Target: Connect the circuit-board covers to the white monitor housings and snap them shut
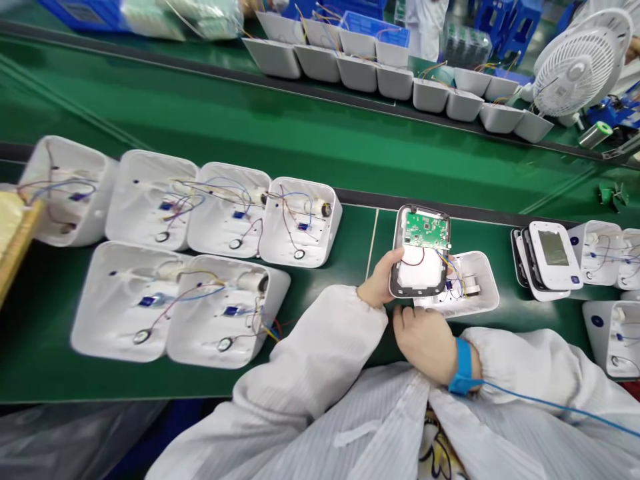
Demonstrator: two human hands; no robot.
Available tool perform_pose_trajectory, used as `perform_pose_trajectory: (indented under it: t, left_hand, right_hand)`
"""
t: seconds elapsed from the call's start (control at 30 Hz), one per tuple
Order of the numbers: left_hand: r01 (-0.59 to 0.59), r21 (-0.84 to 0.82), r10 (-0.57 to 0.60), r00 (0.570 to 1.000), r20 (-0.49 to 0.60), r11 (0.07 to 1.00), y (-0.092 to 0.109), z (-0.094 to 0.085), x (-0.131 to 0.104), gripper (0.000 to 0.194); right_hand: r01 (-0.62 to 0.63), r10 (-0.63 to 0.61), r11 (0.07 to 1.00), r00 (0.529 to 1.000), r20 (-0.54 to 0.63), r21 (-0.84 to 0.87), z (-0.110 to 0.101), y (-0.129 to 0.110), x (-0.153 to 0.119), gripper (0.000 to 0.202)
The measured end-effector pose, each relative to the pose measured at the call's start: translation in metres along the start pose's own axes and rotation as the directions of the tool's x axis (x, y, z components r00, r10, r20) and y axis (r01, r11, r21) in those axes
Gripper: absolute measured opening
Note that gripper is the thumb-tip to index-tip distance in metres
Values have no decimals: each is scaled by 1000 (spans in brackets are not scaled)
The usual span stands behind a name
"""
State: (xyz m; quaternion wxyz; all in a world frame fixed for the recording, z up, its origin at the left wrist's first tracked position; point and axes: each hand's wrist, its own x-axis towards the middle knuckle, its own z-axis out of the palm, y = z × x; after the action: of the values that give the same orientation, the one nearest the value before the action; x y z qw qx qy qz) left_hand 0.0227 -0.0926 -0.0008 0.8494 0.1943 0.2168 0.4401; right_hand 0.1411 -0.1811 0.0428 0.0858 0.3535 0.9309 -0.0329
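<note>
My left hand (381, 280) grips a front panel (419, 267) by its left edge, thumb on top and fingers wrapped behind it. The panel's inner side faces me: a green circuit board (427, 229) fills the upper part, with a dark rim around. Partly covered by the panel is an open white housing (483, 287), lying with wires and a small motor-like cylinder inside. Thin coloured wires run between panel and housing. My right hand (425, 341) is at the housing's lower left edge, fingers curled; their tips and anything in them are hidden. A blue wrist strap (464, 367) circles that wrist.
On the left of the green table (40, 360) stand several wired white housings (300, 220). To the right lie stacked panels with screens (554, 257) and more housings (603, 333). The shelf behind holds white shells (357, 72) and a fan (575, 70).
</note>
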Motion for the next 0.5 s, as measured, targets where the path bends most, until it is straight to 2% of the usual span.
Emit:
perform_pose_trajectory:
  t: [0.1, 0.17, 0.23, 0.3, 0.37, 0.43, 0.5]
  left_hand:
    - [11, 15, -11, 1000, -11, 1000, 0, 0, -1, 71]
    - [14, 13, -14, 1000, 14, 1000, 2, 3, -2, 76]
    - [20, 17, -21, 999, 40, 1000, 4, 6, -4, 80]
    - [20, 31, -22, 998, 54, 999, 4, 9, -7, 82]
    - [-3, 57, -1, 997, 76, 998, 3, 12, -11, 84]
    - [-50, 92, 42, 995, 88, 995, -1, 13, -16, 80]
    - [-89, 130, 80, 994, 75, 988, -5, 13, -22, 73]
  right_hand:
    - [82, -84, 994, 996, 28, 73, -12, 14, -5, 18]
    - [155, -147, 975, 987, -63, 157, -23, 30, -15, 16]
    - [197, -128, 925, 967, -221, 326, -32, 49, -27, 17]
    - [204, 6, 823, 930, -368, 530, -38, 67, -38, 18]
    - [174, 200, 720, 875, -441, 672, -42, 80, -44, 17]
    - [120, 369, 659, 809, -459, 742, -45, 86, -44, 18]
    - [87, 453, 611, 777, -437, 787, -46, 84, -39, 17]
